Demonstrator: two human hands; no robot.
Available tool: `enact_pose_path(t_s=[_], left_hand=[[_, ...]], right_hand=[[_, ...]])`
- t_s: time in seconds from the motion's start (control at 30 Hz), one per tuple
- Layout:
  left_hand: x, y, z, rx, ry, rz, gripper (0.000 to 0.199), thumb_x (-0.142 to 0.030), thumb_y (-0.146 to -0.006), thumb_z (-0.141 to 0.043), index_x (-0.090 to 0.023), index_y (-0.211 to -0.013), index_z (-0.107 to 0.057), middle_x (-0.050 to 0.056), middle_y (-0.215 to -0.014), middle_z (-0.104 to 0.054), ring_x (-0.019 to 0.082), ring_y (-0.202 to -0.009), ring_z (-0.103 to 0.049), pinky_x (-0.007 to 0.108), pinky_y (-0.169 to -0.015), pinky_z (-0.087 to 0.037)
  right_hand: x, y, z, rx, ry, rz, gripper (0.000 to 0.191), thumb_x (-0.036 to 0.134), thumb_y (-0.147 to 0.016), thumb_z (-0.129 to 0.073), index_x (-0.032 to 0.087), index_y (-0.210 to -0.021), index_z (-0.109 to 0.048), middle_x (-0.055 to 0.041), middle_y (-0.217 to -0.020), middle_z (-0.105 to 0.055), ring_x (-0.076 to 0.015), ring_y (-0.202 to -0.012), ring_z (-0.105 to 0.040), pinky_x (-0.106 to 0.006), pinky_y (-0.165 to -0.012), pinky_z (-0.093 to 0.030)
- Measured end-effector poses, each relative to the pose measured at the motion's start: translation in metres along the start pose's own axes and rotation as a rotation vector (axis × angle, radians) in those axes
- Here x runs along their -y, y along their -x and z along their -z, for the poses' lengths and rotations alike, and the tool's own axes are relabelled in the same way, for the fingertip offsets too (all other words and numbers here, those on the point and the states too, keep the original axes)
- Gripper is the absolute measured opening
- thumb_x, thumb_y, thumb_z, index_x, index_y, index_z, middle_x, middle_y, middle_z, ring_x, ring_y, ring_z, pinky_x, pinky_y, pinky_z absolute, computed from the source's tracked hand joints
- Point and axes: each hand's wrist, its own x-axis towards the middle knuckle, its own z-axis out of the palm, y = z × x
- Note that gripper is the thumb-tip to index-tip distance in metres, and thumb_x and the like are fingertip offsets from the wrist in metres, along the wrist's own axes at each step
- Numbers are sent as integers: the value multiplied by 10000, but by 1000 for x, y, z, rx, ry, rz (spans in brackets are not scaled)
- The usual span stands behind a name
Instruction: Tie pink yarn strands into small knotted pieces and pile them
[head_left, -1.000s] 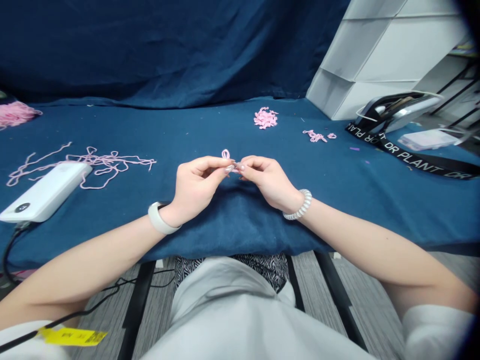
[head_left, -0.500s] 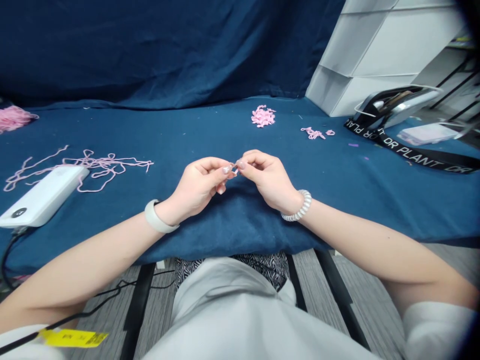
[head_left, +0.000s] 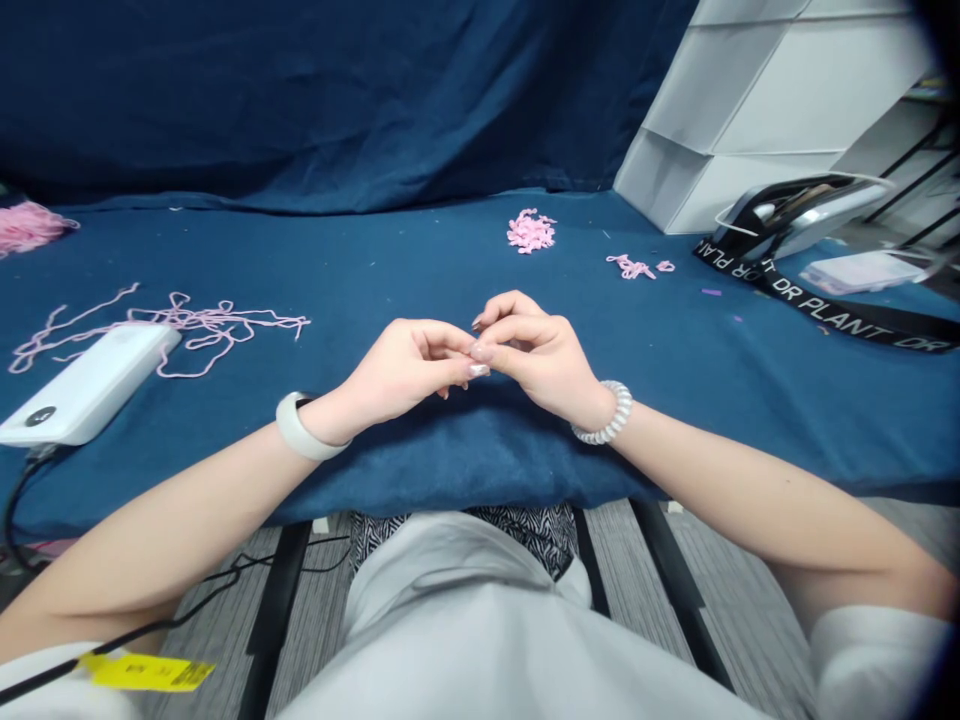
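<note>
My left hand [head_left: 411, 368] and my right hand [head_left: 534, 358] meet at their fingertips above the front part of the blue cloth. Thumb and fingers are pinched together on each side, and whatever lies between the tips is too small and covered to make out. The right hand's other fingers are curled and slightly raised. Beyond the hands lies a small heap of short pink yarn pieces [head_left: 531, 232]. To its right are a few more pink yarn bits [head_left: 631, 267]. Loose strands of pink yarn [head_left: 217, 325] are tangled on the left.
A white power bank [head_left: 97, 385] with a black cable lies at the left, over some strands. A bundle of pink yarn [head_left: 31, 230] sits at the far left edge. On the right are a black lettered strap [head_left: 840, 315], a clear flat box [head_left: 862, 270] and white boxes [head_left: 750, 120].
The fingertips have shifted and pressed closer together, with the right fingers lifting a little. A small pinkish piece seen between the tips earlier is now hidden.
</note>
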Motion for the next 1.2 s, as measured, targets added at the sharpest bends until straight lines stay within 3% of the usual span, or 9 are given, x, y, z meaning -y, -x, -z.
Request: enact_pose_path(t_s=[0.1,0.2,0.3,0.4,0.53,0.67,0.87,1.2], left_hand=[[-3,1,5,75,-127,14,137,-235,-701,-765,-123,-765,-718,15,-633,-678,80,-543,-576,165,-495,-449],[0,-1,9,142,-164,14,124,-217,-687,-766,-110,-702,-703,26,-610,-675,82,-543,-583,168,-516,-451],[5,-2,7,192,-84,9,135,-200,-678,-770,-107,-662,-673,29,-603,-676,84,-542,-595,173,-534,-469],[6,-1,2,156,44,-12,197,-209,-680,-781,-116,-633,-614,21,-594,-672,71,-492,-572,157,-461,-433],[3,3,-5,125,193,-75,230,-241,-726,-765,-126,-661,-576,19,-633,-685,64,-495,-573,144,-432,-425],[4,4,-5,149,173,-103,180,-251,-761,-741,-127,-743,-612,26,-688,-698,69,-531,-590,148,-443,-439],[0,6,-4,114,55,-70,234,-303,-746,-751,-134,-705,-595,48,-699,-709,90,-544,-609,164,-451,-431],[0,7,-7,40,112,-51,240,-284,-733,-765,-136,-689,-581,25,-674,-702,84,-502,-618,152,-408,-391]], right_hand=[[0,0,2,104,0,-10,92,274,-708,-782,202,-678,-734,-30,-904,-575,-140,-918,-571,-331,-921,-451],[-2,1,1,191,-43,-105,128,278,-678,-801,187,-714,-718,-40,-985,-581,-155,-960,-570,-342,-927,-456],[-3,3,-1,234,-158,-233,316,294,-661,-813,192,-922,-667,-50,-1078,-584,-164,-978,-579,-328,-863,-491],[1,2,-2,220,-226,-276,491,348,-664,-814,207,-1073,-582,-47,-1093,-583,-158,-982,-582,-302,-847,-503],[8,-5,2,184,-205,-285,427,577,-789,-629,167,-897,-581,-24,-891,-604,-109,-796,-577,-243,-752,-490],[13,-10,9,401,-139,-435,615,700,-863,-376,145,-667,-556,-13,-630,-566,-90,-589,-515,-242,-627,-451],[18,-10,10,554,-156,-431,503,607,-826,-554,139,-644,-581,1,-606,-556,-81,-554,-465,-225,-546,-415],[20,-13,11,466,-215,-440,436,533,-809,-630,130,-665,-552,30,-582,-521,-57,-537,-448,-201,-518,-359]])
